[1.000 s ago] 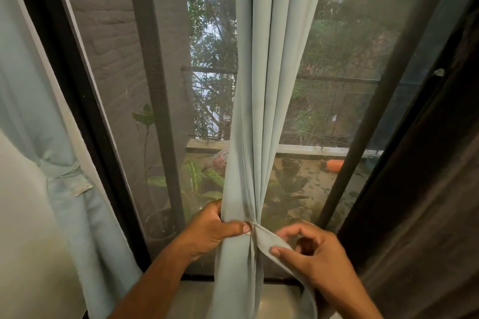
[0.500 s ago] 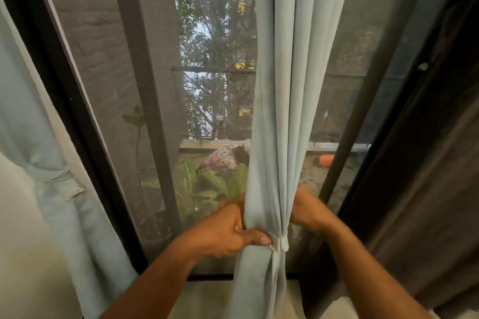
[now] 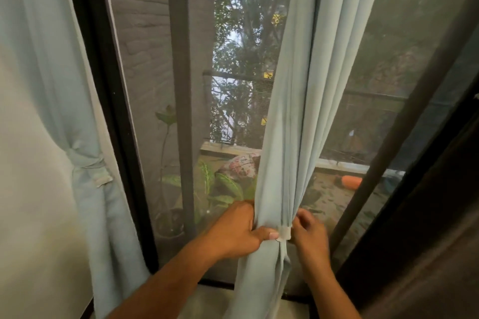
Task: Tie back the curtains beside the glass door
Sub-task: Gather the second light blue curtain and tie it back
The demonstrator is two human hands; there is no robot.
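A pale blue curtain (image 3: 293, 116) hangs in front of the glass door (image 3: 241, 65), gathered into a narrow bundle low down. A matching tie band (image 3: 284, 232) wraps the bundle there. My left hand (image 3: 233, 230) grips the gathered cloth from the left, its thumb pressed against the band. My right hand (image 3: 309, 234) is at the band's right side with curled fingers; it is blurred, and whether it holds the band is unclear. A second pale blue curtain (image 3: 51, 101) at the left hangs tied with its own band (image 3: 89, 163).
Dark door frames (image 3: 103, 101) run down left of the glass and diagonally at the right (image 3: 414, 122). A dark brown curtain (image 3: 435, 228) fills the lower right. Beyond the glass are potted plants (image 3: 223, 186), a brick wall and trees. A white wall (image 3: 28, 215) is at the left.
The loose strap my right hand held has been wrapped round the bundle. My right hand went behind the curtain, then came back to the band's right side. The view shifted left.
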